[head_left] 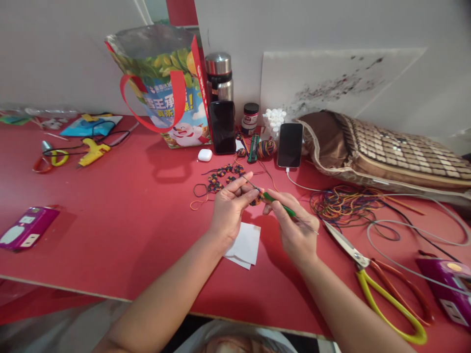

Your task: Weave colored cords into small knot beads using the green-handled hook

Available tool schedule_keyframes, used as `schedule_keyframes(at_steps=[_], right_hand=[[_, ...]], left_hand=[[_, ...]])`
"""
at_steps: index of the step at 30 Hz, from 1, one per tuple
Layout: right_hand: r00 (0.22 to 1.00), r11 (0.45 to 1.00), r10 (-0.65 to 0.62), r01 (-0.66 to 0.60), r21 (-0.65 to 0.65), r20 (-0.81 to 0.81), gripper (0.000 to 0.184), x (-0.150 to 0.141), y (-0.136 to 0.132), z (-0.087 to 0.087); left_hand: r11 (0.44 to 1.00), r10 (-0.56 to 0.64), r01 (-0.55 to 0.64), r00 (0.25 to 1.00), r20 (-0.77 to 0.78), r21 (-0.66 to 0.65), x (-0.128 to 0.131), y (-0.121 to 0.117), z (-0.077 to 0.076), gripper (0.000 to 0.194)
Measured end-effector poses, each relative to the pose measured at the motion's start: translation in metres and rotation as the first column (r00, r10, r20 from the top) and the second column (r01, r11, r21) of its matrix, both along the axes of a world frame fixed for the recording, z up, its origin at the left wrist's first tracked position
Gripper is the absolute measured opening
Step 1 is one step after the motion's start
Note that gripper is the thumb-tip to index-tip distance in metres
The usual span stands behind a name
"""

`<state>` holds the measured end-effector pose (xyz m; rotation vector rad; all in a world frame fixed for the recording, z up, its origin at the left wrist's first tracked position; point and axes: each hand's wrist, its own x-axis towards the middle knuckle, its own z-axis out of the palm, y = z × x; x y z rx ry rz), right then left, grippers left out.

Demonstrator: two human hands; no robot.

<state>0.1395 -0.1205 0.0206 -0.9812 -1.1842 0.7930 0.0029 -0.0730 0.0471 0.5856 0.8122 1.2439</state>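
My left hand is closed, thumb against fingers, pinching a small multicoloured crochet piece of dark, orange and red yarn. In my right hand is a green-handled crochet hook, its thin front end reaching toward the piece at my left fingertips. My fingers partly hide the piece and the hook's tip. Just beyond my left hand lies a string of crocheted yarn motifs with loose ends. Below both hands, white paper sheets lie on the red table.
Large scissors and tangled yarn lie right. A yarn ball, black phone, charging phone, earbud case, jar, thermos and shopping bag stand behind. A yellow glue gun is left.
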Motion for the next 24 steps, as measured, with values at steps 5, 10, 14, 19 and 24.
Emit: schedule_keyframes(at_steps=[5, 10, 14, 19, 24], right_hand=[[0.998, 0.999, 0.038, -0.038, -0.002, -0.048, 0.028, 0.004, 0.002, -0.005], [0.997, 1.0, 0.019, -0.021, -0.02, -0.072, 0.023, 0.007, 0.002, -0.008], [0.994, 0.999, 0.023, -0.027, -0.031, -0.107, 0.023, 0.007, 0.001, -0.008], [0.996, 1.0, 0.004, -0.007, -0.025, -0.091, 0.023, 0.006, 0.0, -0.005], [0.996, 0.999, -0.047, 0.045, 0.031, 0.07, 0.027, 0.001, -0.004, 0.002]], left_hand=[[1.0, 0.005, -0.005, 1.0, -0.029, -0.004, -0.001, 0.001, 0.0, 0.044], [0.999, 0.027, -0.025, 0.996, -0.083, 0.024, -0.002, 0.003, -0.001, 0.049], [0.999, 0.053, -0.052, 0.995, -0.082, 0.012, -0.002, 0.004, 0.0, 0.049], [0.998, 0.056, -0.055, 0.994, -0.089, 0.018, -0.002, 0.003, -0.001, 0.049], [0.997, 0.076, -0.076, 0.995, -0.06, 0.006, -0.001, 0.003, 0.0, 0.058]])
